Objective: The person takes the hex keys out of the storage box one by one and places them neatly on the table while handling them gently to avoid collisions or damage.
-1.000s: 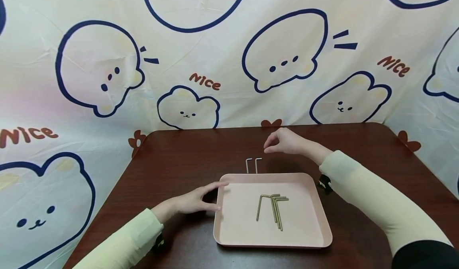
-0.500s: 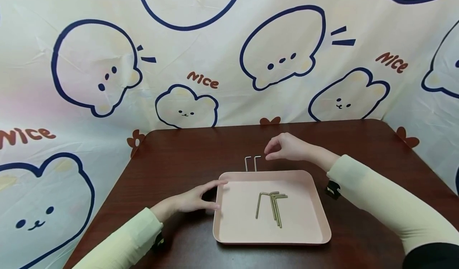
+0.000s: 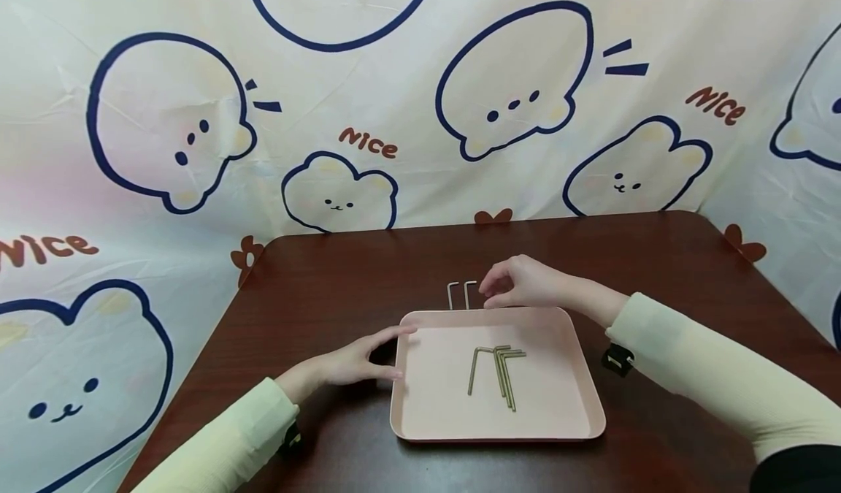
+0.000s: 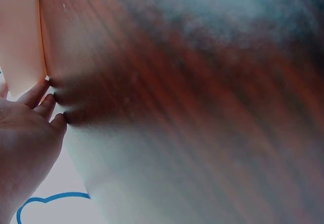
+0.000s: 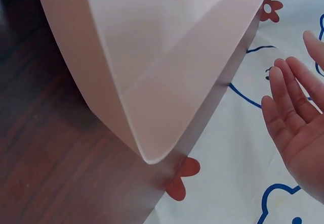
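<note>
Several brass-coloured hex keys (image 3: 504,376) lie on the pink tray (image 3: 434,413), most of them bunched together. Behind its far rim, two silver hex keys (image 3: 467,294) lie side by side on the table, their lower ends meeting the rim in this view. My left hand (image 3: 342,361) rests at the tray's left side, index finger and thumb spread along the rim; its other fingertips touch the table in the left wrist view. My right hand (image 3: 525,281) hovers by the tray's far rim, just right of the silver keys. Its palm (image 5: 304,138) faces the right wrist camera, holding nothing.
The dark brown wooden table (image 3: 342,274) extends around the tray on all sides. Behind and beside it hangs a pale cloth (image 3: 420,113) printed with cartoon bears. Each wrist wears a black strap device (image 3: 617,359).
My right hand has come down and nearer to the tray's far rim and the silver hex keys. The left hand stays at the tray's left side. The head view has shifted slightly.
</note>
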Demonstrator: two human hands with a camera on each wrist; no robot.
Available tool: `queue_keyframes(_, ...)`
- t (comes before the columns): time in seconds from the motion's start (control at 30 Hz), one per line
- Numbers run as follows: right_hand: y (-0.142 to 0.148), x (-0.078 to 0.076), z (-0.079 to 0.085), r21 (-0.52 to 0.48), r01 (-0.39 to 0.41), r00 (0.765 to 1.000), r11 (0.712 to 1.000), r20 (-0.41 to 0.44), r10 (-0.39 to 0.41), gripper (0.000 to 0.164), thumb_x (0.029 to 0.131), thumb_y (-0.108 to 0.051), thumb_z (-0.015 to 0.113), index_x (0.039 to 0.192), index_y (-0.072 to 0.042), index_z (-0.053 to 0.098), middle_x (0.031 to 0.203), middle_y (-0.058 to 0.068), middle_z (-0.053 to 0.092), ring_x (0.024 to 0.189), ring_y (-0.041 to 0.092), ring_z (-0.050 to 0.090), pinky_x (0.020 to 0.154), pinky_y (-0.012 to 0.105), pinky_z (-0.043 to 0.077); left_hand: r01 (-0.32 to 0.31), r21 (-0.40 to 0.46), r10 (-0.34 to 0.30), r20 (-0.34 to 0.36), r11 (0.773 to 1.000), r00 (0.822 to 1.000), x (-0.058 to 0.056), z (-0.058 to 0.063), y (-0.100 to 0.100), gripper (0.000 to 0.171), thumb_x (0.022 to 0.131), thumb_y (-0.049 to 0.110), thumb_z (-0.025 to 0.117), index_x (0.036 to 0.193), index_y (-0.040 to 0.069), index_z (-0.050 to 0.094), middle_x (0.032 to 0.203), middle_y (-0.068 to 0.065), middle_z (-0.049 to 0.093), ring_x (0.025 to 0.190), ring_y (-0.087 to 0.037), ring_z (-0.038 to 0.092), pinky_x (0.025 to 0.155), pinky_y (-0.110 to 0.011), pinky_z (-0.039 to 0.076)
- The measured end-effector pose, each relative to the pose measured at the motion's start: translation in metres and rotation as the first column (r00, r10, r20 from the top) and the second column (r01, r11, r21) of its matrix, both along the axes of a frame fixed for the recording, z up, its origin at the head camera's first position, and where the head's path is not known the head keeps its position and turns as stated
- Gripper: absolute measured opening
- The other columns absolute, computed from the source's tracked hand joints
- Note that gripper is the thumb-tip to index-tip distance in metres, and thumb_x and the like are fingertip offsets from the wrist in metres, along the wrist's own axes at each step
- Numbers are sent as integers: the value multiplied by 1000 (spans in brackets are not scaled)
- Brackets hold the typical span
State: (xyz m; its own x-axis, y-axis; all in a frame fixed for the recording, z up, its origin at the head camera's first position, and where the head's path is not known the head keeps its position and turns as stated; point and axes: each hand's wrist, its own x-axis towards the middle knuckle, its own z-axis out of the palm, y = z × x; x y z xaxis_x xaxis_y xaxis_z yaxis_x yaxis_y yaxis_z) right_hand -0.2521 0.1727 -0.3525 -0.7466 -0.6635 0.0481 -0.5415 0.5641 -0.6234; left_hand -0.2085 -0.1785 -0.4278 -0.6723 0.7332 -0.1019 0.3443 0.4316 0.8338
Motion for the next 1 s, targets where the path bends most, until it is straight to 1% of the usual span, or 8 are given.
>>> queue_keyframes(0.1, -1, 2, -3, -6, -24, 1000, 1000, 7, 24, 24, 83, -20, 79, 103, -8, 74, 95, 0, 69, 84, 10, 63, 78, 28, 52, -2, -1, 2, 2, 1000, 1000, 0, 1, 0, 70, 91, 22, 71, 150, 15, 35, 151, -9, 35, 136, -28, 31, 109, -55, 23)
queue_keyframes(0.27, -6, 7, -8, -9, -61, 998, 998, -5, 61, 20, 84, -17, 78, 101, -9, 74, 92, -6, 68, 82, 8, 61, 76, 27, 52, -5, -2, 5, 9, 1000, 1000, 0, 2, 0, 70, 91, 22, 71, 150, 15, 35, 151, -9, 35, 136, -28, 31, 109, -55, 23)
queue_keyframes(0.4, -10, 12, -13, -11, -83, 997, 997, -1, 83, 20, 83, -17, 79, 100, -8, 74, 90, -8, 66, 80, 7, 59, 75, 26, 52, -2, 2, 2, 12, 1000, 1000, -1, 1, 1, 70, 91, 21, 71, 150, 15, 35, 152, -9, 34, 137, -27, 30, 109, -54, 22)
queue_keyframes(0.67, -15, 15, -24, -19, -111, 994, 994, 2, 111, 22, 83, -19, 79, 101, -9, 74, 86, -11, 65, 78, 6, 58, 70, 25, 51, -3, -6, 3, 1, 1000, 1000, -1, 0, 1, 70, 90, 22, 71, 150, 17, 36, 152, -7, 34, 137, -25, 30, 109, -52, 22)
queue_keyframes(0.9, -20, 18, -31, -23, -122, 992, 992, 40, 123, 20, 82, -15, 80, 99, -6, 74, 83, -11, 64, 74, 6, 58, 66, 24, 51, -2, -10, 3, 6, 1000, 1000, -1, 0, 1, 70, 90, 23, 71, 150, 16, 35, 152, -7, 34, 138, -24, 28, 110, -52, 21)
queue_keyframes(1.0, -23, 20, -34, -28, -141, 988, 990, 55, 142, 18, 82, -12, 79, 98, -5, 74, 83, -10, 64, 73, 7, 59, 64, 25, 51, -3, -7, 3, 4, 1000, 1000, -1, 0, 0, 70, 90, 23, 71, 150, 15, 36, 152, -8, 34, 138, -25, 28, 110, -52, 21)
